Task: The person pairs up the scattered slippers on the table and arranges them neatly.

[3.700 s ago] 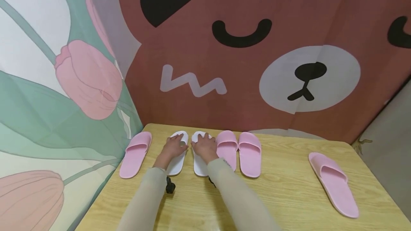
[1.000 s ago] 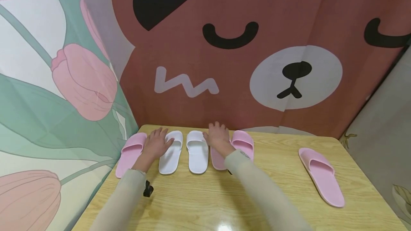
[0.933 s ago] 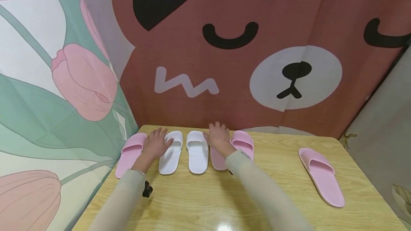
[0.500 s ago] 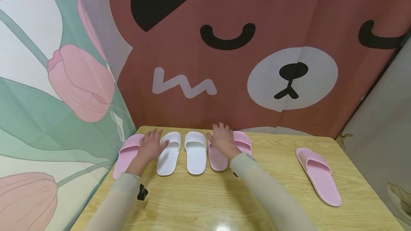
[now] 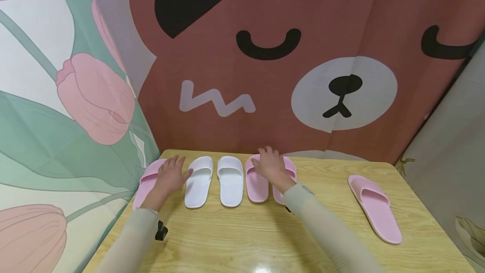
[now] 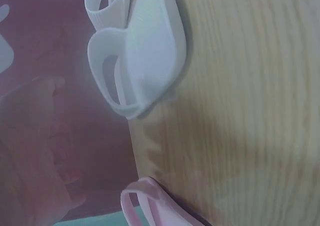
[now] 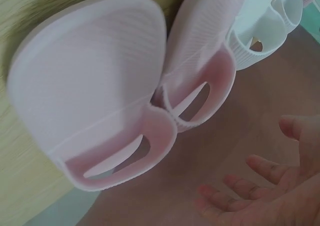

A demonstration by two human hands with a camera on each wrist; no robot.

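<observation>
Several slippers lie on the wooden table. My left hand [image 5: 170, 177] hovers with spread fingers between the far-left pink slipper [image 5: 145, 185] and a white slipper [image 5: 197, 192]. In the left wrist view that hand [image 6: 35, 156] holds nothing. A second white slipper [image 5: 231, 192] lies beside the first, a narrow gap between them. Above a pair of pink slippers, the left one [image 5: 257, 191] and the right one [image 5: 290, 167], hangs my right hand [image 5: 270, 165], partly hiding them. The right wrist view shows this hand [image 7: 270, 186] apart from both slippers, its fingers loosely extended.
Another pink slipper [image 5: 380, 220] lies slanted on its own at the table's right side. The wooden table [image 5: 227, 239] meets a bear-print curtain [image 5: 212, 134] at the back. A tulip-print curtain [image 5: 41, 159] borders the left, a grey one [image 5: 462, 146] the right.
Both hands earlier touched the two white slippers; they have since lifted off and drifted apart, left hand leftward, right hand rightward over the pink pair. The slippers keep their places.
</observation>
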